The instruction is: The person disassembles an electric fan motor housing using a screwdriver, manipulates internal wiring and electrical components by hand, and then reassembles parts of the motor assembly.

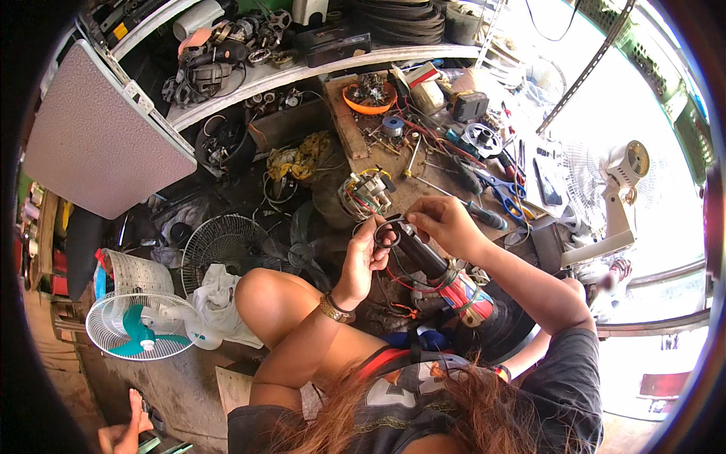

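Observation:
My left hand [359, 261] has its fingers closed on a black looped cable [386, 237] at the top of a black cylindrical piece [423, 253]. My right hand [446, 225] pinches at the same top end, thumb and forefinger on the black cable or piece; exactly what is between them is hard to make out. The cylinder leans diagonally, its lower part a red, patterned body [465, 295] with red and green wires around it. Just beyond my hands sits an exposed motor [367, 193] with coloured wires.
A cluttered wooden workbench [344, 121] holds tools, scissors [507, 189] and an orange bowl [369, 106] of small parts. Fans [140, 329] stand left and right [628, 166]; a grey panel [106, 132] leans at left. Shelves of parts line the back. Another person's bare foot [136, 412] shows lower left.

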Available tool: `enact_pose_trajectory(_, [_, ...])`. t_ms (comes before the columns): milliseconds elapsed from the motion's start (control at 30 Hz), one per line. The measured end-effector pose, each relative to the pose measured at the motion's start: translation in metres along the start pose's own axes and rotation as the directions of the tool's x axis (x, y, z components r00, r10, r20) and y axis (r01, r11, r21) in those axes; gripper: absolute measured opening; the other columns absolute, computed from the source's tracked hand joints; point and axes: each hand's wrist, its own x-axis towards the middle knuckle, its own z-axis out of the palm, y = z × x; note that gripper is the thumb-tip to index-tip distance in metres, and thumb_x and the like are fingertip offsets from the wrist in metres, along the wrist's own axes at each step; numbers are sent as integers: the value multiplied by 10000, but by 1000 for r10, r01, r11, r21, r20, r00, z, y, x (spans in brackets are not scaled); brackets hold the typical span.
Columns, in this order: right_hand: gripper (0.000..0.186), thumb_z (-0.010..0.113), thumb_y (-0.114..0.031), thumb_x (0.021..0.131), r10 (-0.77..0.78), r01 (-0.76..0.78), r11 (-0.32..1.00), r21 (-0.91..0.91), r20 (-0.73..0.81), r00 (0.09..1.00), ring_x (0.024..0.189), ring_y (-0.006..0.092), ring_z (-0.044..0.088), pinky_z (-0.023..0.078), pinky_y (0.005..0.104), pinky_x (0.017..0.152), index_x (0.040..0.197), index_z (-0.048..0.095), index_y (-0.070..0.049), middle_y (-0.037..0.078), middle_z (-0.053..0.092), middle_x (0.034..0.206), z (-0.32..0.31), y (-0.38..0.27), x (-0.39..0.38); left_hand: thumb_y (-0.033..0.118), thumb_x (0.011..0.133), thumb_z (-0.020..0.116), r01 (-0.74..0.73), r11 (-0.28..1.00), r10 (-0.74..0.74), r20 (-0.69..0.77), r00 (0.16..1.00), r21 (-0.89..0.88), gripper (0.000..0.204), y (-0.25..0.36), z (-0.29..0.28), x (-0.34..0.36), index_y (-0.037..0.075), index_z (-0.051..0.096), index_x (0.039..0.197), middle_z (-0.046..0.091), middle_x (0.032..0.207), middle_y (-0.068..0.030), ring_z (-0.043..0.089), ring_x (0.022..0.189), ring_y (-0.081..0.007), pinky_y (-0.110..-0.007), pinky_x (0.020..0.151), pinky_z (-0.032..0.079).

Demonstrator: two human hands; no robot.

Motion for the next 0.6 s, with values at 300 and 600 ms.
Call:
enact_pose_trajectory(300, [161,601,-110,871,-316,302,934,-191,-50,947,660,219,639,485,357,626,1003,632,-23,119,646,741,15,14,-7,32,942,415,-195,798,251,-20,968,570,135,-24,-7,6,68,412,1072,412,906,-14,359,725,-72,-220,631,335])
enact_pose_trajectory(600, [160,610,-110,848,-209,198,961,-191,-39,977,820,298,626,482,374,730,948,576,11,185,637,897,15,-4,-16,27,949,508,-328,510,449,80,890,795,171,-14,8,8,-22,416,1085,513,961,-177,567,899,-313,-394,791,454])
